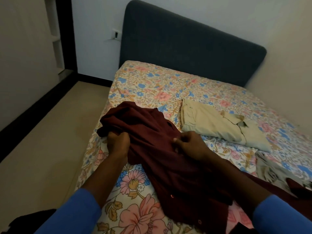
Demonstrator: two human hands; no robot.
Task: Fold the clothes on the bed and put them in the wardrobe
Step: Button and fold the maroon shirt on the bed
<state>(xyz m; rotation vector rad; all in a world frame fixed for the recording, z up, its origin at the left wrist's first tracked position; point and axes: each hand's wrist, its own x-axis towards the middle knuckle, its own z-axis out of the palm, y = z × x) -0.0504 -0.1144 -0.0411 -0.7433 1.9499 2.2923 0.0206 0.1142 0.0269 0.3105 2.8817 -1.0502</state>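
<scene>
Left hand grips bunched maroon shirt on bed. Right hand pinches its fabric. Folded beige shirt lies just right, farther back.

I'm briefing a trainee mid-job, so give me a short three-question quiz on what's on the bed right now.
1. True or false: the maroon shirt lies neatly folded on the floral bedsheet.
2. Which garment is already folded? A) the maroon shirt B) the beige shirt C) neither
3. Fill in: the left hand and the right hand both grip the ___ shirt.

Key: 1 false, it is bunched up; 2 B; 3 maroon.
</scene>
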